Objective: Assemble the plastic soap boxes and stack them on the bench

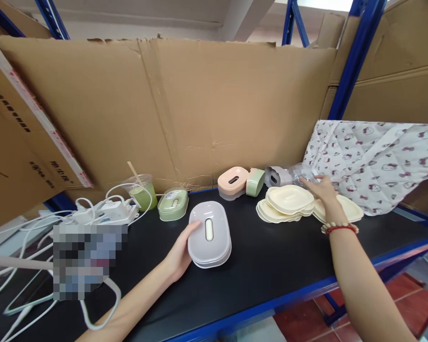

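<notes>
One grey box (219, 228) is in the middle. One pink box (240, 175) and two green pieces (173, 212) are farther back. On the right are two piles of cream lids (288, 199). On the left is one cup (145, 197) with one straw (133, 172).

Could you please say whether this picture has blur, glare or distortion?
In the head view, the grey box in the left hand looks sharp; a pixelated patch covers part of the lower left; the blue post at right leans outward, probably wide-angle stretch; a bright strip at top right looks overexposed.

Box (210, 244) left of stacked plates (288, 200)
</notes>
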A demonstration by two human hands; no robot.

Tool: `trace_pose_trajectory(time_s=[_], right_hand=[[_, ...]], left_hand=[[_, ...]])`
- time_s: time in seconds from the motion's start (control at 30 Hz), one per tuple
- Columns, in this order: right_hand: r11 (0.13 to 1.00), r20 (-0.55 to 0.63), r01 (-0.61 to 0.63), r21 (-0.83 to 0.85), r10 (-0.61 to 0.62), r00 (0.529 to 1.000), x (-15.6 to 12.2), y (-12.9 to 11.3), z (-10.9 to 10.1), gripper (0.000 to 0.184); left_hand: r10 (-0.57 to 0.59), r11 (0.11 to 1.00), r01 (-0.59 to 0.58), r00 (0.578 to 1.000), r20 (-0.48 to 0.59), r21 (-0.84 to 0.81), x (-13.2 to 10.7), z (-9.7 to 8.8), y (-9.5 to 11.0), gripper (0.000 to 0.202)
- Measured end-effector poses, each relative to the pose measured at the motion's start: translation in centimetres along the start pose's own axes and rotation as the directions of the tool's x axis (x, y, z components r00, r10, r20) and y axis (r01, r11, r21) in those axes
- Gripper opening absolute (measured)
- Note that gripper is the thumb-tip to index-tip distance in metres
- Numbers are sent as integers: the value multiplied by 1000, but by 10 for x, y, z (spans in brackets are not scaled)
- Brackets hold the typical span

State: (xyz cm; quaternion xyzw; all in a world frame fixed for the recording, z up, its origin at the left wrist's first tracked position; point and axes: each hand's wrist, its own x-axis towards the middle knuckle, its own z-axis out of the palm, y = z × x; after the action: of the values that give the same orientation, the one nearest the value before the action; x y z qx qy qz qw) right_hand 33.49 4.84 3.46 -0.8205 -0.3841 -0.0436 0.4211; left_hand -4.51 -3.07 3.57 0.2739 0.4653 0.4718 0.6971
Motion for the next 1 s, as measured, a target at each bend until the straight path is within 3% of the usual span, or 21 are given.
trace_pose_trajectory(time_s=[0.1, 0.17, 0.3, 0.37, 0.43, 0.53, 0.57, 0.63, 0.87, 0.93, 1.0], right_hand=[[989, 17, -136, 55, 136, 991, -5, -11, -10, 59], [986, -47, -105, 128, 112, 993, -12, -26, -20, 57], [947, -261, 140, 291, -62, 963, -38, -66, -29, 54], [873, -280, 322, 365, -227, 933, -62, -87, -22, 53], [751, -177, 476, 458, -447, 877, -93, -104, -8, 50], [570, 62, 555, 606, -729, 682, -144, -117, 14, 49], [550, 132, 541, 636, -769, 626, -159, -119, 21, 50], [565, 247, 502, 656, -788, 564, -181, -118, 29, 51], [578, 356, 486, 655, -804, 476, -196, -114, 31, 48], [597, 382, 423, 682, -784, 490, -195, -116, 31, 46], [636, 425, 264, 725, -715, 555, -193, -118, 31, 50]], left_hand=[[9, 1000, -8, 998, 54, -1, 3, -2, -1, 18], [18, 1000, -19, 996, 89, 3, 5, -2, -2, 20], [85, 996, -81, 986, 146, -28, 11, -4, -5, 26], [114, 992, -105, 979, 166, -64, 15, -5, -6, 31], [133, 988, -118, 976, 173, -97, 18, -6, -7, 35], [163, 982, -142, 971, 177, -126, 22, -8, -6, 41], [174, 980, -152, 968, 179, -130, 22, -8, -6, 42], [188, 978, -165, 964, 187, -131, 22, -9, -6, 42], [184, 981, -163, 955, 231, -107, 21, -9, -8, 42], [182, 982, -166, 960, 213, -90, 20, -9, -8, 42], [190, 981, -178, 961, 202, -74, 19, -9, -8, 43]])
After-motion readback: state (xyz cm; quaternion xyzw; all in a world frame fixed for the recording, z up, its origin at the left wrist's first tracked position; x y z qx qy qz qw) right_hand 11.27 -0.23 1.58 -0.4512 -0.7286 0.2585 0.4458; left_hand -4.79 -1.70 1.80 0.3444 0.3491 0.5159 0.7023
